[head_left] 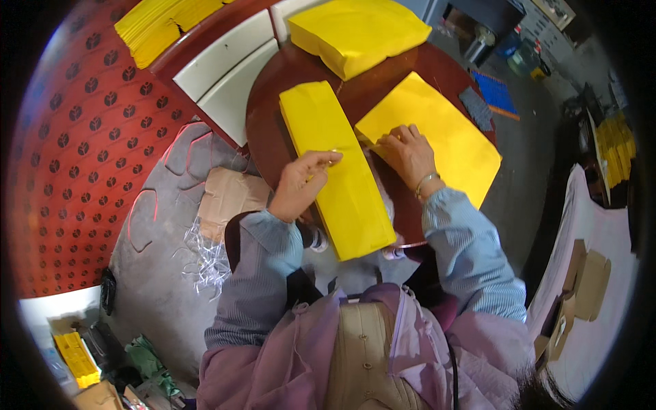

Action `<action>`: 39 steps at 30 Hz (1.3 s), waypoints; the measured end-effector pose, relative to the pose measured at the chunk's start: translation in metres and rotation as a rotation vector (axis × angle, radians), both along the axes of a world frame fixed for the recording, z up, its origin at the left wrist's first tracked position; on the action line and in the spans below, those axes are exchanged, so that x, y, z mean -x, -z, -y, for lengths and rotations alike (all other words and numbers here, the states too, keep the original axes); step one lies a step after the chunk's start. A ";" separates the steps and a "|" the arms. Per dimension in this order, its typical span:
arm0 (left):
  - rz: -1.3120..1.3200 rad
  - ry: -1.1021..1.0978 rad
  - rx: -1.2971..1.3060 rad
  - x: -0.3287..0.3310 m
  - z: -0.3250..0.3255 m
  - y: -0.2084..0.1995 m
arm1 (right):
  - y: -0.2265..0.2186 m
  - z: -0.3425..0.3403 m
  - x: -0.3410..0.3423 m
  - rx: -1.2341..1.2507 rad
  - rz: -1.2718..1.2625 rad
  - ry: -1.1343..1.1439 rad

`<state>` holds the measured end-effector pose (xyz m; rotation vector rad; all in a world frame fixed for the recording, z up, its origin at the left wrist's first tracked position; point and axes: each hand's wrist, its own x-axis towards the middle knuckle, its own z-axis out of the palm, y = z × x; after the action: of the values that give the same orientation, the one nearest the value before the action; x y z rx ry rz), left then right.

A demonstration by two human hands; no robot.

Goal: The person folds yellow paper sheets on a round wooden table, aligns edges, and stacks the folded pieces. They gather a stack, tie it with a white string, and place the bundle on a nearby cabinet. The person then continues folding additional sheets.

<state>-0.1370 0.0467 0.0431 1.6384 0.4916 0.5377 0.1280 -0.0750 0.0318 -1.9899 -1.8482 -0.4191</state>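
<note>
One view only: camera worn on my head, left of a pair, looking steeply down. Fisheye, edges bent, dark rim. Close on my left hand (301, 183), right hand (408, 152) and the round table (273, 89); floor beyond.

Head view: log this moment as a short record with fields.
Surface: round dark red table
Left hand: on the long folded yellow paper stack
Right hand: pressing the near corner of the flat yellow sheet
Also on table: thick yellow paper pile at the far edge
Floor: cardboard piece
</note>
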 end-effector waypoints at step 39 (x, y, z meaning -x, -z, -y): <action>0.014 -0.383 -0.002 -0.022 0.018 0.026 | -0.079 -0.056 0.049 0.247 -0.379 -0.585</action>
<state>-0.1147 0.0292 0.0175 1.5477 0.8024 0.8315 0.0789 -0.0188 0.1104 -1.4205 -2.1654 0.3451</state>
